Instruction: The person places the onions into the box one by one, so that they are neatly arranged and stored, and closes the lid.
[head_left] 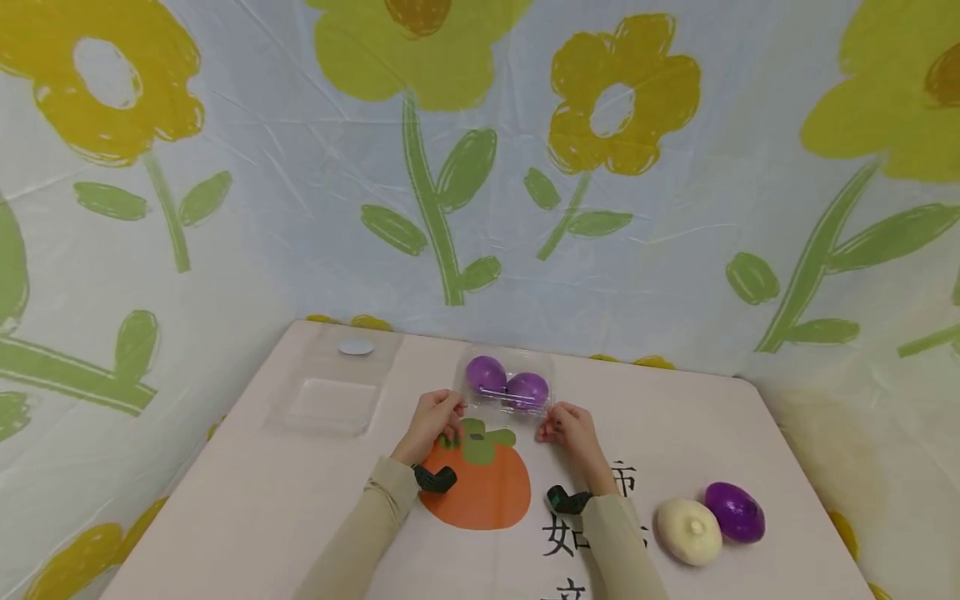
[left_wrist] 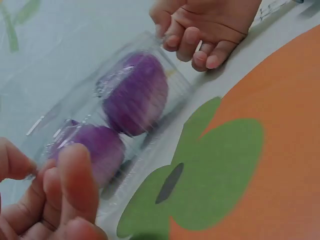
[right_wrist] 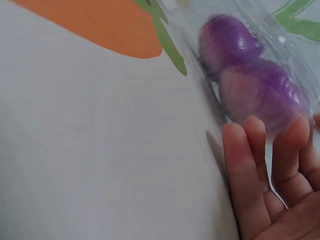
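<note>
A clear plastic box (head_left: pixel 506 354) holding two purple, onion-like vegetables (head_left: pixel 486 375) lies near the far edge of the table. My left hand (head_left: pixel 433 421) pinches its left front corner between thumb and forefinger, the other fingers bent below. At the right front corner my right hand (head_left: pixel 570 423) pinches the rim in the same way. The vegetables (left_wrist: pixel 137 95) sit side by side under the shiny plastic in the left wrist view. Several fingertips of the right hand (right_wrist: pixel 280 185) show beside the box in the right wrist view, where the thumb's grip is hidden.
At the far left stands another clear container (head_left: pixel 337 400), open, with a white oval (head_left: pixel 356 346) on its back part. A cream round vegetable (head_left: pixel 688 532) touches a glossy purple one (head_left: pixel 735 512) at the right front. The tablecloth carries a printed orange persimmon (head_left: pixel 480 492). Flowered cloth (head_left: pixel 300 233) hangs behind.
</note>
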